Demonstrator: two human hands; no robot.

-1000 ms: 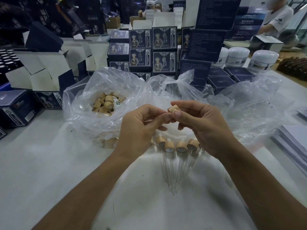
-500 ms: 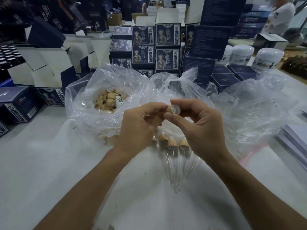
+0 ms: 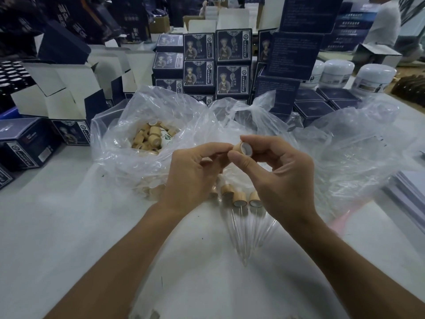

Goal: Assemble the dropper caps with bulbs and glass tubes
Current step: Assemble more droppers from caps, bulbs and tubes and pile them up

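My right hand (image 3: 279, 178) pinches a tan wooden dropper cap (image 3: 241, 148) between thumb and forefinger, its white inner side turned toward me. My left hand (image 3: 192, 173) has curled fingers whose tips meet the cap's far end; what they hold there is hidden. Below the hands, several assembled droppers (image 3: 239, 200) lie on the white table (image 3: 69, 226), wooden caps away from me and glass tubes (image 3: 243, 236) pointing toward me. A clear plastic bag (image 3: 119, 143) at the left holds several loose wooden caps (image 3: 150, 138).
A second, crumpled clear bag (image 3: 356, 146) spreads at the right. Dark blue printed boxes (image 3: 232, 63) are stacked behind the bags, with open cartons (image 3: 57, 88) at the left and white jars (image 3: 372, 79) at the back right. A paper stack (image 3: 409, 194) lies at the right edge.
The cap has turned in my right fingers, so its white inner side now faces me. Both hands stay together above the droppers.
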